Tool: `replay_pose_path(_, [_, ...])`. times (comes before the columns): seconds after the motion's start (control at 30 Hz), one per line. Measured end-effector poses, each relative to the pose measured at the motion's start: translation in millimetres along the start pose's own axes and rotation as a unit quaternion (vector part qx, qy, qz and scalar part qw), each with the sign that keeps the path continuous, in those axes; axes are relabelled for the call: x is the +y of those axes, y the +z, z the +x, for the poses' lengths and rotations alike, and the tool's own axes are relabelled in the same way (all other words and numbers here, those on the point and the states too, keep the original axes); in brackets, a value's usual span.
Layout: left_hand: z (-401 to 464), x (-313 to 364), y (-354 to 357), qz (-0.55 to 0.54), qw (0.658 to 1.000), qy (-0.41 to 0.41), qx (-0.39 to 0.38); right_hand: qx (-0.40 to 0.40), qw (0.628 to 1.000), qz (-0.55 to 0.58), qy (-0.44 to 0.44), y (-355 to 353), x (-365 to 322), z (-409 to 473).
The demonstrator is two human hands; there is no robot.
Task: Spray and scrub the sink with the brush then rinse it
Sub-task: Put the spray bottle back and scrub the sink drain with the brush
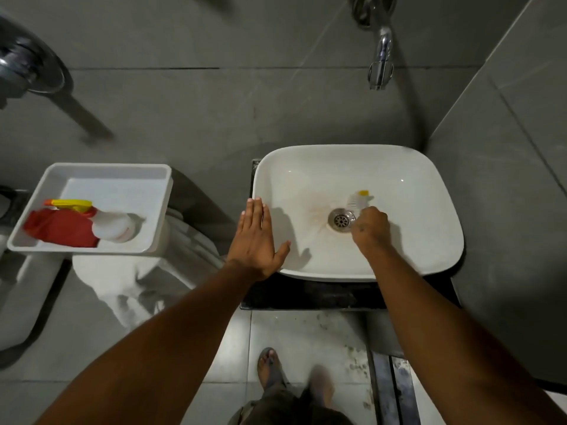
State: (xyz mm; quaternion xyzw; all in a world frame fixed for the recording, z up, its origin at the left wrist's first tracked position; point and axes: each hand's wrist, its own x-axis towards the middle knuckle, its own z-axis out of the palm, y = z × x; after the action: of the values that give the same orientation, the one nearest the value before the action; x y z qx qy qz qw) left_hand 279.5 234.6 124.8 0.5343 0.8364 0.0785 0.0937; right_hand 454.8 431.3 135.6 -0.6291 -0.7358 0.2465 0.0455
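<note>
White bristles and a yellow tip mark the brush (359, 200), which is gripped in the closed right hand (369, 230) and pressed to the floor of the sink (429, 240) just beside the metal drain (341, 220). A brownish stain (313, 207) is seen left of the drain. The left hand (257, 237) is laid flat with fingers spread wide on the sink's left rim, holding nothing. A chrome tap (381, 61) is mounted on the grey wall above the sink's far edge. Well to the left, a spray bottle (107, 222) and a red cloth (58, 227) are lying in the near left corner of a white tray (122, 174).
</note>
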Motion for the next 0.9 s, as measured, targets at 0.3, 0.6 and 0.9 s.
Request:
replay_pose_path(0.3, [0.9,0.2,1.9,-0.004,1.000,-0.002,0.002,0.000,0.997,-0.050,-0.052,-10.3,-1.7,-11.6])
replay_pose_path(0.6, [-0.7,0.7,-0.6,-0.013,1.000,0.005,0.000,-0.031,0.991,-0.128,-0.031,-33.9,48.9,-33.4])
replay_pose_path(0.9, [-2.3,1.5,-4.6,-0.006,1.000,0.000,-0.011,-0.054,0.987,-0.121,-0.090,-21.0,20.0,-33.9])
